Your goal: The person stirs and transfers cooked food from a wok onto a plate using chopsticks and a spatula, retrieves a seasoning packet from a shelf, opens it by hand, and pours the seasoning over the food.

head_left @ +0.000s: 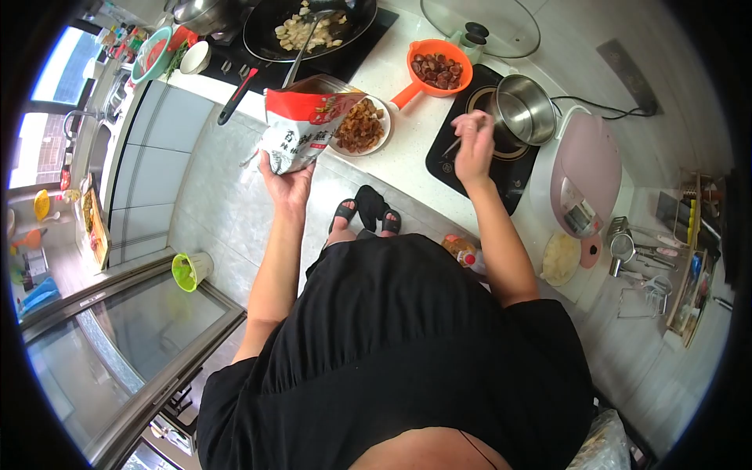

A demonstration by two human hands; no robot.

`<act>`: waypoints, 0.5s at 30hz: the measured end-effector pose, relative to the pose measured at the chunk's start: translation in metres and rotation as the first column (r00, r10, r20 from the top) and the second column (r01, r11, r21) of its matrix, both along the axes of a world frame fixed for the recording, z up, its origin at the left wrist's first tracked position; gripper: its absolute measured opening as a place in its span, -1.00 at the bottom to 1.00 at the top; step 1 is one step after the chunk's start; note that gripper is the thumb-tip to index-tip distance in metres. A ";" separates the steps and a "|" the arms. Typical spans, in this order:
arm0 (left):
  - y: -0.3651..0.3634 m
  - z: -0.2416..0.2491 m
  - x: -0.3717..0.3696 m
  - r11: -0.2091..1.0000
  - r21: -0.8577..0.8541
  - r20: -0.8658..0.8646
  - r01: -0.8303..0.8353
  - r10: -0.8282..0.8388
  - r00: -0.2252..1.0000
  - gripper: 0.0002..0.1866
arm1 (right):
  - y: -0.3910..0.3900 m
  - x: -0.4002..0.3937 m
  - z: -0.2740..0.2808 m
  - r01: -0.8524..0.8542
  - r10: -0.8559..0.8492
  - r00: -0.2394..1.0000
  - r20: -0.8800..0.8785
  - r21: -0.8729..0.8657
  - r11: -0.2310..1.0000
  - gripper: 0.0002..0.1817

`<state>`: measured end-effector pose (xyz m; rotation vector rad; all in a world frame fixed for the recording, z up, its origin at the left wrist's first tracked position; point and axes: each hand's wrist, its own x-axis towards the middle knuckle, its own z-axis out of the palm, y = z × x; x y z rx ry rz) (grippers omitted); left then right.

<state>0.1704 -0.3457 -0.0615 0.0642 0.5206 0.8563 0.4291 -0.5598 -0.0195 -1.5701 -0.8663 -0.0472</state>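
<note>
A red and white printed bag (301,129) is in my left hand (288,178), held from below in front of the counter edge. Just right of the bag, a white plate holds browned pieces (360,129). My right hand (475,147) is raised over the black induction cooker (449,149), left of an empty steel pot (526,110). Its fingers are bent together around a thin, dark item that is too small to name. Behind, an orange strainer (440,67) holds dark red slices.
At the back left, a black wok (309,30) holds pale slices and a spatula. A glass lid (480,23) lies behind the strainer. The pink rice cooker (586,172) stands at the right, near a plate of pale food (562,259). A red-and-black handle (238,96) juts past the counter edge.
</note>
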 end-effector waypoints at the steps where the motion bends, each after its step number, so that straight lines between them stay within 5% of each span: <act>1: -0.001 -0.003 0.001 1.000 -0.027 0.043 0.005 -0.004 0.999 -0.22 | 0.008 -0.005 -0.001 -0.044 0.040 0.986 -0.160 -0.019 0.999 -0.78; 2: -0.001 -0.006 0.001 0.999 -0.035 0.061 0.015 -0.013 0.998 -0.18 | 0.016 -0.012 0.000 -0.015 -0.031 0.980 -0.199 -0.224 0.974 -0.74; 3: -0.001 -0.004 0.001 0.999 -0.044 0.066 0.024 -0.021 0.998 -0.18 | 0.027 -0.018 -0.003 0.050 -0.071 0.996 -0.047 -0.357 0.933 -0.67; 7: 0.003 -0.002 0.000 0.993 -0.099 0.120 0.064 -0.052 0.991 -0.16 | 0.061 -0.036 -0.048 -0.094 0.011 0.994 -0.112 -0.767 0.635 -0.63; 11: 0.011 0.014 -0.008 0.990 -0.132 0.121 0.056 -0.040 0.992 -0.12 | 0.091 -0.028 -0.164 -0.263 -0.140 0.903 -0.405 -0.782 0.566 -0.58; 15: 0.030 0.023 -0.023 0.986 -0.158 0.135 0.055 -0.034 0.990 -0.15 | 0.105 -0.033 -0.153 -0.406 -0.159 0.762 -0.628 -0.655 0.637 -0.59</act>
